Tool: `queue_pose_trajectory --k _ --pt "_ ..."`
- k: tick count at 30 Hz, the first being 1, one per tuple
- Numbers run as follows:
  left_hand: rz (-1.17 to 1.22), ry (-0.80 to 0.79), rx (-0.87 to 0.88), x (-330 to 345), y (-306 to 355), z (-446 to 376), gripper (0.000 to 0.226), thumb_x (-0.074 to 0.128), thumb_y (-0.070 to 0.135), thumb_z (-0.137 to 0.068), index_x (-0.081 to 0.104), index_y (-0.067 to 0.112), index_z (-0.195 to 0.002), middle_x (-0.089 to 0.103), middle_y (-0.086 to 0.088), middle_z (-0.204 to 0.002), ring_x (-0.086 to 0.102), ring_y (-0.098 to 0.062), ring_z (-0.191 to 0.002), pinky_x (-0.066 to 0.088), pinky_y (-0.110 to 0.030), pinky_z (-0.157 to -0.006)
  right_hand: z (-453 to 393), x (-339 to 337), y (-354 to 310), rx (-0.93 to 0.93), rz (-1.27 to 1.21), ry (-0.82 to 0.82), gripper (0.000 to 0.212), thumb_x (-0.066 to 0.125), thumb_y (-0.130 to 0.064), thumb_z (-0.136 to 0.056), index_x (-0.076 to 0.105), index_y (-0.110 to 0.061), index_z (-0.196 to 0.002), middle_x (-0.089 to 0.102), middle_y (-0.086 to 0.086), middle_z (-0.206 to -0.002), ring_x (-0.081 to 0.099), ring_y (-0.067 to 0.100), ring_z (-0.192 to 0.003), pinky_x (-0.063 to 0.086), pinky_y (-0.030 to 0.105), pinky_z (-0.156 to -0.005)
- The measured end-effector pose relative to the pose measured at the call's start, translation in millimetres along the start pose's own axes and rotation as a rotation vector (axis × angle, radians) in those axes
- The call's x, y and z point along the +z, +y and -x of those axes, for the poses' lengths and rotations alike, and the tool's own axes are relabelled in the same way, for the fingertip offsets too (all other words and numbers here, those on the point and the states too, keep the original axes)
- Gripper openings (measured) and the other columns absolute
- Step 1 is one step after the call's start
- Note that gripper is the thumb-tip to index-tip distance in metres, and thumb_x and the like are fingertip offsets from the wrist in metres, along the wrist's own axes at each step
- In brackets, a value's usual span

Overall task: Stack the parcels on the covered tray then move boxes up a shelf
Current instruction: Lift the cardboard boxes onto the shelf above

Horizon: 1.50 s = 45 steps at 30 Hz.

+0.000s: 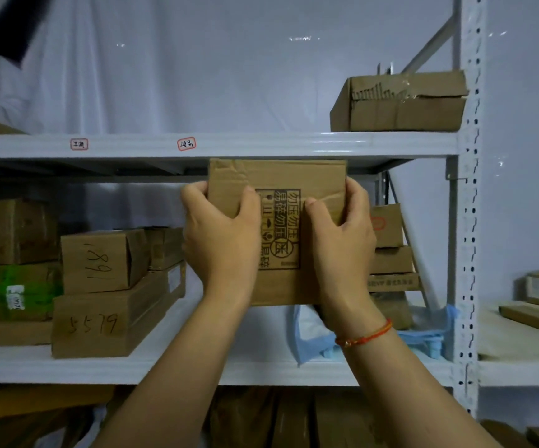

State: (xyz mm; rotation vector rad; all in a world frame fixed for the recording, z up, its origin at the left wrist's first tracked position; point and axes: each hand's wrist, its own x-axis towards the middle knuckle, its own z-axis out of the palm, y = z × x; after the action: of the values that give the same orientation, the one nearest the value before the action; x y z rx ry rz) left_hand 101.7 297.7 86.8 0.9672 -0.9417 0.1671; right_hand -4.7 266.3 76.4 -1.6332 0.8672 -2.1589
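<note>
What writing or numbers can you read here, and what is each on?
"5579": handwritten on the large flat box.
"1891", roughly: handwritten on the small box above it.
"易碎", "勿压": printed on the held box; the rest is partly covered by the hands.
Two red-edged shelf labels: too blurred.

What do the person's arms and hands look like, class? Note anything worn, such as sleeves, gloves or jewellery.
Both forearms are bare, with no sleeves in view, and neither the left hand nor the right hand wears a glove. No rings or watch show. The right wrist carries a thin red-orange cord bracelet with a small knot or bead.
</note>
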Motion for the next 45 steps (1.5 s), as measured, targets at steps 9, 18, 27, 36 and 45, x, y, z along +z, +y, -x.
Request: queue_pose_trajectory --k 9,18,27,36,45 --pt "0.05 0.062 0.207 -2.0 56.2 -15.8 0.031 0.064 0.035 -0.088 0.046 0.023 -0.11 0.056 0.019 -0.086 0.058 0.007 -0.079 0.046 -0.007 -0.066 -33.3 -11.3 -43.2 -0.155 -0.126 0.035 0.061 0.055 -0.048 -0.08 0.042 -0.033 -0.138 0.061 -0.016 -0.121 0.058 0.008 -0.113 0.044 0.044 -0.101" --pt "0.113 0.176 0.415 22.7 94.5 -78.0 0.03 0.063 0.04 -0.084 0.051 0.023 -0.106 0.057 0.024 -0.086 0.061 0.004 -0.083 0.051 -0.018 -0.08 -107.9 9.2 -71.5 -0.404 -0.144 0.133 0.065 0.051 -0.042 -0.085 0.037 -0.019 -0.145 0.053 -0.001 -0.135 0.051 0.013 -0.123 0.044 0.042 -0.103" --pt "0.138 0.07 0.47 69.4 79.1 -140.3 0.037 0.064 0.041 -0.087 0.049 0.02 -0.113 0.056 0.02 -0.094 0.054 0.01 -0.074 0.039 0.002 -0.062 -177.0 32.7 -62.1 -0.475 -0.014 0.111 0.064 0.052 -0.037 -0.092 0.03 -0.016 -0.148 0.049 0.004 -0.137 0.047 0.016 -0.125 0.041 0.041 -0.106" --pt "-0.026 -0.102 0.498 107.1 45.3 -187.8 0.066 0.057 0.043 -0.091 0.032 0.02 -0.146 0.055 0.005 -0.134 0.055 -0.013 -0.117 0.046 -0.028 -0.099 -226.6 56.6 -38.4 -0.472 0.101 0.049 0.074 0.054 -0.035 -0.095 0.013 -0.015 -0.153 0.039 0.007 -0.148 0.041 0.019 -0.134 0.034 0.031 -0.112" --pt "-0.112 -0.136 0.502 132.9 9.2 -201.8 0.056 0.053 0.029 -0.096 0.026 0.025 -0.145 0.048 -0.012 -0.133 0.053 -0.024 -0.111 0.042 -0.029 -0.089 -231.9 70.1 8.7 -0.576 0.385 0.209 0.046 0.056 -0.026 -0.095 0.042 -0.015 -0.136 0.038 0.017 -0.133 0.049 0.02 -0.105 0.044 0.028 -0.082"
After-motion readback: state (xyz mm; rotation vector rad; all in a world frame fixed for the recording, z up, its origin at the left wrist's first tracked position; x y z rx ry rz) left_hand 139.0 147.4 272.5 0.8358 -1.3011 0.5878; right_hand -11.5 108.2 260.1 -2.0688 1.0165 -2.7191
